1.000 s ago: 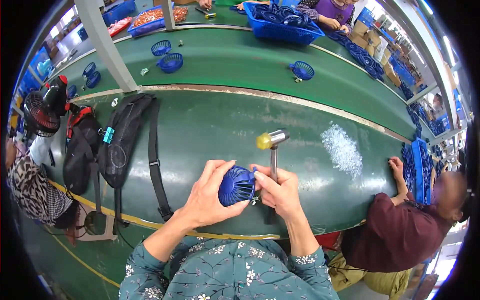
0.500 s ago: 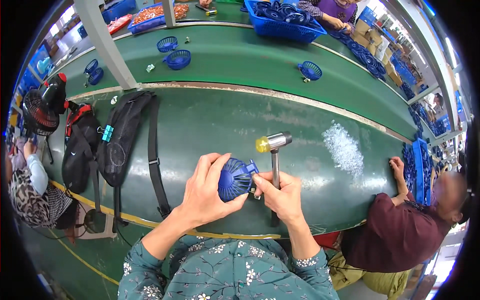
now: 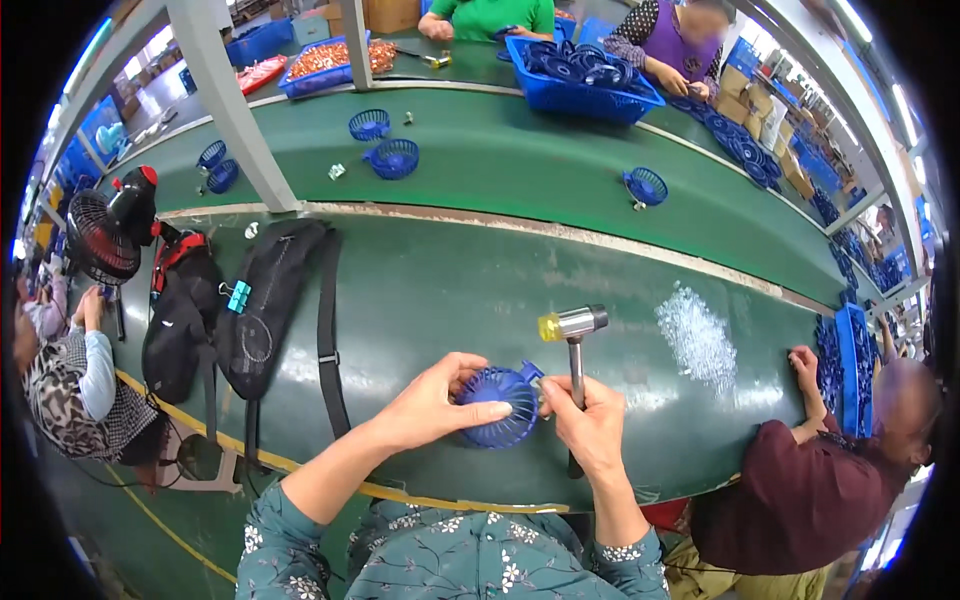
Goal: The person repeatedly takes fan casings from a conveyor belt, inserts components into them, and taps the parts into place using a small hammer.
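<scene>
My left hand (image 3: pixel 430 405) is closed around a round blue fan cage (image 3: pixel 518 396) with radial ribs, its thumb lying across the ribs. A small collar sticks out at the cage's upper right. My right hand (image 3: pixel 588 425) grips the handle of a hammer (image 3: pixel 574 323), which stands upright with its yellow-and-metal head above the fingers. The right thumb and fingertips also pinch at a small pale part beside the collar; its kind is too small to make out. Both hands are above the green tabletop, close to its near edge.
A heap of small clear plastic pieces (image 3: pixel 697 338) lies to the right. Black bags (image 3: pixel 268 315) and a small fan (image 3: pixel 103 237) are at left. Beyond, more blue cages (image 3: pixel 391 159) sit on the green belt (image 3: pixel 480 150). A co-worker's arm (image 3: pixel 812 385) rests at right.
The left hand has shifted around the cage, its thumb now over the ribs, and the cage has turned. The hammer remains in the right hand. The whole view has shifted slightly.
</scene>
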A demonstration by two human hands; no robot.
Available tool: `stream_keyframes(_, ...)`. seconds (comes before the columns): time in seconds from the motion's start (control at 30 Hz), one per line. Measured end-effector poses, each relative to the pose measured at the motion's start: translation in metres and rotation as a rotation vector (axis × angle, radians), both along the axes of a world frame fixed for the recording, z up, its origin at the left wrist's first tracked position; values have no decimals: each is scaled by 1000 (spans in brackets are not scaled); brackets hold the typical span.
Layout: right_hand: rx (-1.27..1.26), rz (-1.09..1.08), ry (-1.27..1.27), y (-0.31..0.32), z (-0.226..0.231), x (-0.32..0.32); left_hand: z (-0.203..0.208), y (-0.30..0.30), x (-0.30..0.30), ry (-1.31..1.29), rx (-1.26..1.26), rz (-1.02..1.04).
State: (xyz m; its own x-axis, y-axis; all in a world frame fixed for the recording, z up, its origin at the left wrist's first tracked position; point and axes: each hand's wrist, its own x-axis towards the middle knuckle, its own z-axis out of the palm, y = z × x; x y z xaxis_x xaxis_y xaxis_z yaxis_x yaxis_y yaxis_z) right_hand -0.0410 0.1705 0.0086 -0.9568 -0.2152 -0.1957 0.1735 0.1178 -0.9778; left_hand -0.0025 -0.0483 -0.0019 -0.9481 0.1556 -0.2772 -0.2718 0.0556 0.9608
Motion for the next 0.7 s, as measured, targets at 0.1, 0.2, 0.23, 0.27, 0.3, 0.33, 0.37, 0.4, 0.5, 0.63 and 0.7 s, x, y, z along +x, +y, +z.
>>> stream_keyframes(0.1,28,-27,4,0,4,-6,6,-6,-18,-14,90,-56)
stream_keyframes(0.2,189,-127,252,2,5,-13,22,-10,-53,111,-100,-77)
stream_keyframes(0.23,232,-170,336,4,12,-15,30,-10,-68,242,-326,-44)
stream_keyframes(0.27,242,-202,406,6,20,-16,44,-8,-85,302,-526,48)
stream_keyframes(0.3,252,-236,475,7,26,-17,60,-4,-101,318,-637,105)
stream_keyframes(0.33,234,-310,558,2,33,-17,54,-9,-121,480,-702,164)
stream_keyframes(0.37,246,-298,694,5,31,-17,44,-17,-139,644,-771,228)
stream_keyframes(0.4,263,-293,828,10,27,-17,38,-22,-156,761,-750,259)
stream_keyframes(0.5,-116,-332,650,6,20,-11,15,-42,-194,900,-779,275)
stream_keyframes(0.63,-223,-273,298,10,2,-10,-20,-87,-224,797,-1103,360)
stream_keyframes(0.7,-197,-275,272,10,-5,-8,-27,-110,-231,611,-1170,348)
